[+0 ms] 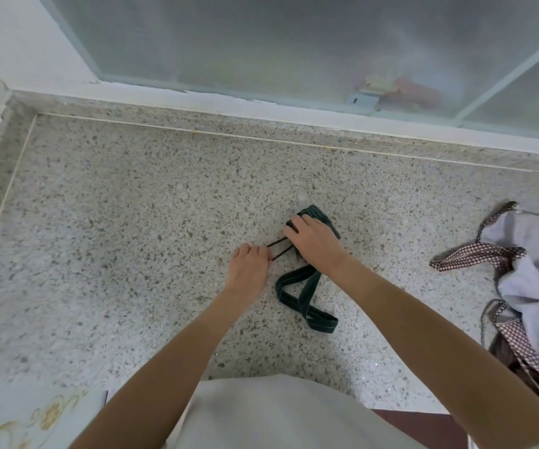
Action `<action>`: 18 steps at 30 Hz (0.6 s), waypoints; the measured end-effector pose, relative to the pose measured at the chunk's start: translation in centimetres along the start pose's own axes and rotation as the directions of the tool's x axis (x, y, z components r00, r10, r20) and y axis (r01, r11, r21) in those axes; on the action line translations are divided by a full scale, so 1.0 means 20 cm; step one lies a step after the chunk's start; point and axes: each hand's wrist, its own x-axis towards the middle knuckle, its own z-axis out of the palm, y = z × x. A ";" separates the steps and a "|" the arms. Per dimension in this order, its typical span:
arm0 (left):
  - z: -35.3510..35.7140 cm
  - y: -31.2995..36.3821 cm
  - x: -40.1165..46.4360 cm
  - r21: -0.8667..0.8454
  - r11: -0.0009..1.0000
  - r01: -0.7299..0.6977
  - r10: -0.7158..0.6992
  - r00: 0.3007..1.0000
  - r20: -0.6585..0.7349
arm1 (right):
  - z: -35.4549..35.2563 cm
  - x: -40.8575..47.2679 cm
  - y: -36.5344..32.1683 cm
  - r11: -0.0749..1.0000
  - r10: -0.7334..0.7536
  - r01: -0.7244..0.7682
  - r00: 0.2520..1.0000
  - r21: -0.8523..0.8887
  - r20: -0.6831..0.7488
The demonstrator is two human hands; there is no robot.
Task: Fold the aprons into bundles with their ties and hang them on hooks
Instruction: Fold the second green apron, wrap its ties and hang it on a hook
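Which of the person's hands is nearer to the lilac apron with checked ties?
The right. The right hand rests on the dark green bundle, left of the lilac apron; the left hand pinches a tie further left.

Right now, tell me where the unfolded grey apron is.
In the head view, the grey apron with checked ties lies crumpled at the counter's far right edge, right of the dark green bundle under the right hand.
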 end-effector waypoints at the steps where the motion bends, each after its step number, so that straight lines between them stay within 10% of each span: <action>1: -0.02 -0.01 0.01 -0.001 1.000 -0.007 0.007 0.999 -0.044 | 0.00 0.00 -0.01 0.999 0.044 -0.044 0.999 0.010 0.010; 18: -0.26 0.02 0.10 -0.539 0.836 0.099 -0.200 0.971 -0.132 | -0.03 0.03 -0.14 0.749 0.287 -0.323 0.945 0.578 0.156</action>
